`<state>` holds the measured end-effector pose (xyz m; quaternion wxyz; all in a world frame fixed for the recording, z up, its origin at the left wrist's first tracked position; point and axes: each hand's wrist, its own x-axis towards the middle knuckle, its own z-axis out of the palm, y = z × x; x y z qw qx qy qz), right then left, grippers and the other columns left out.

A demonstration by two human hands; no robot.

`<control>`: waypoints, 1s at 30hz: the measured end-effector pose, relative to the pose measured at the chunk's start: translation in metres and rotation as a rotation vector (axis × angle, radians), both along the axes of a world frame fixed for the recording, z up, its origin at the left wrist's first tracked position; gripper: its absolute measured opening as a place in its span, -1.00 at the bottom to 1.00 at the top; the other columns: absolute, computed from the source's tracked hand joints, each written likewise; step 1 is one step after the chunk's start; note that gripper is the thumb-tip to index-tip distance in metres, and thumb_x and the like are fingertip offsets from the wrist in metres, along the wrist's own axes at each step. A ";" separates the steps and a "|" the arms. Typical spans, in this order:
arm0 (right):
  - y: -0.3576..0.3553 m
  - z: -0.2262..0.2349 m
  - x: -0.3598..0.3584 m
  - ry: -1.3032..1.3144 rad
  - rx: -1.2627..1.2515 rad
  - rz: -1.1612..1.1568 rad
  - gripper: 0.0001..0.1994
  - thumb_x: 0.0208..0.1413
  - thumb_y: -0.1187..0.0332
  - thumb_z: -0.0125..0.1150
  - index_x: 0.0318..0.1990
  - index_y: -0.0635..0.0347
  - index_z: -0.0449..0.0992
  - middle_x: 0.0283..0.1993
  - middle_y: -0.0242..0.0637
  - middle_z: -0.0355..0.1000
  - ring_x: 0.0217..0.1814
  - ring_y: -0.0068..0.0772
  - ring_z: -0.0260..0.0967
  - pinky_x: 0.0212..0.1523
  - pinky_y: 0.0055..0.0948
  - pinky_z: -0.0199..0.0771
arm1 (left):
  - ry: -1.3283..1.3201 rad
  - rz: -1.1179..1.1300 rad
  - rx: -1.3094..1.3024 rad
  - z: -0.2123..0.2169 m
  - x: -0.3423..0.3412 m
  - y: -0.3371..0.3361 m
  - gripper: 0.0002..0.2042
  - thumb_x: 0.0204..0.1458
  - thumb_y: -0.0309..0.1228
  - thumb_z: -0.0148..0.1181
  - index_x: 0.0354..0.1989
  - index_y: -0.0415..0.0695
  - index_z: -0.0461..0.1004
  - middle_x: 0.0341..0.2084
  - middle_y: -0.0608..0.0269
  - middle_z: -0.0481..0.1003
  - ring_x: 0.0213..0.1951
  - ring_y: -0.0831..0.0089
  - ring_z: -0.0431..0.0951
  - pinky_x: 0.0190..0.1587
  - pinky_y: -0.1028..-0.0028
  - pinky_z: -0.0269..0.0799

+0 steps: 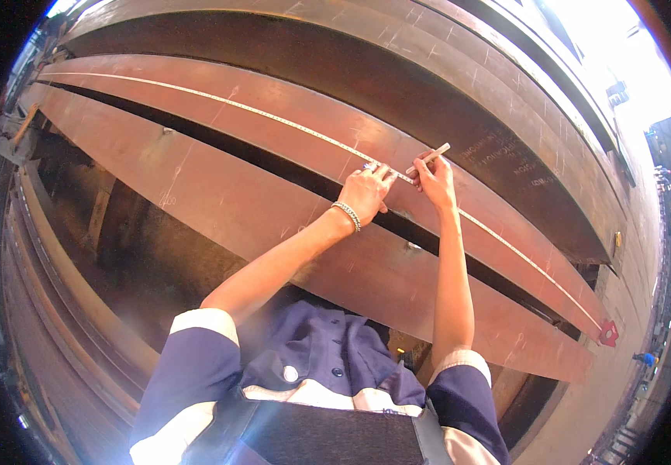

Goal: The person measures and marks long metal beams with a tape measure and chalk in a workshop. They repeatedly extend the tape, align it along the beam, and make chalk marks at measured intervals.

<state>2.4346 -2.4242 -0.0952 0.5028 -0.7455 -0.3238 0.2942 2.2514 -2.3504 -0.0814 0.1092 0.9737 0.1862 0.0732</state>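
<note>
A long, pale measuring tape (273, 116) runs along a reddish-brown steel beam (219, 116), from the far left to a red tape case (608, 333) at the right end. My left hand (368, 191), with a chain bracelet on its wrist, bends its fingers down over the tape and presses it to the steel. Close beside it, my right hand (434, 182) pinches a short, pale stick (440, 150) that looks like chalk, tilted up to the right. The stick's lower end is near the tape; whether it touches the steel I cannot tell.
Nearer to me lies a second reddish beam (172, 174), with a dark gap between the two. A tall, dark steel beam (506, 143) with chalk writing stands behind. More long steel sections (64, 271) lie at the lower left.
</note>
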 end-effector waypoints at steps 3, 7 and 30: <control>0.006 -0.007 0.000 -0.030 -0.099 0.018 -0.85 0.13 0.36 0.16 -0.33 0.28 0.45 -0.53 -0.30 0.48 -0.60 -0.60 0.37 -0.61 -0.55 0.34 | -0.029 0.007 -0.023 -0.006 0.000 -0.001 -0.35 -0.24 -0.26 0.41 0.11 -0.16 0.37 -0.01 0.22 0.40 0.12 0.31 0.38 0.05 0.35 0.40; 0.003 -0.016 0.005 -0.069 -0.100 0.005 -0.84 0.11 0.35 0.17 -0.34 0.29 0.46 -0.53 -0.30 0.47 -0.55 -0.55 0.39 -0.53 -0.49 0.37 | 0.002 0.003 -0.015 -0.005 0.002 -0.002 -0.38 -0.25 -0.27 0.42 0.05 -0.20 0.40 0.02 0.24 0.38 0.14 0.33 0.36 0.04 0.35 0.39; 0.019 0.018 -0.027 -0.510 0.161 -0.280 -0.87 0.20 0.37 0.14 -0.32 0.25 0.47 -0.46 -0.28 0.53 -0.46 -0.58 0.47 -0.43 -0.54 0.47 | 0.077 0.004 -0.039 0.007 -0.001 -0.001 -0.32 -0.19 -0.20 0.38 0.15 -0.19 0.33 0.06 0.23 0.36 0.14 0.33 0.36 0.06 0.35 0.36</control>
